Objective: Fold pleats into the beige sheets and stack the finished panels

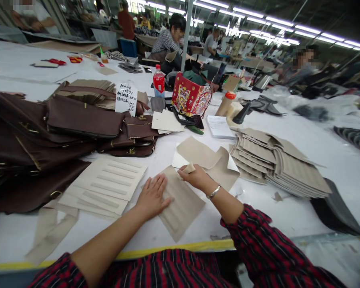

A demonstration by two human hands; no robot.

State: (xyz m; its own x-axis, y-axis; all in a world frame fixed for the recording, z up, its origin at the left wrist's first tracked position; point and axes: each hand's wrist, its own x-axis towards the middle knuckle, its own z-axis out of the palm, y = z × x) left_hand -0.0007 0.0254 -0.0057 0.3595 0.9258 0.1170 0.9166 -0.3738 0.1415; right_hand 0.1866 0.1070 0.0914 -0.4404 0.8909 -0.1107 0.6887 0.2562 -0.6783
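A beige panel (183, 206) with faint raised strips lies on the white table in front of me. My left hand (154, 197) rests flat on its left part, fingers spread. Over its upper right edge, my right hand (196, 176) pinches a small beige scrap (189, 168). Behind that hand sits a curled beige sheet (198, 152) on white paper. To the left are white panels with grey strips (108, 182) and a loose beige band (52, 228). A stack of beige panels (288, 164) stands at the right.
Dark brown leather bags (84, 120) cover the left side. Farther back are a red patterned box (190, 94), a bottle (159, 82), a notepad (220, 127) and a handwritten card (126, 99). A black piece (337, 208) lies at the right edge. People sit beyond the table.
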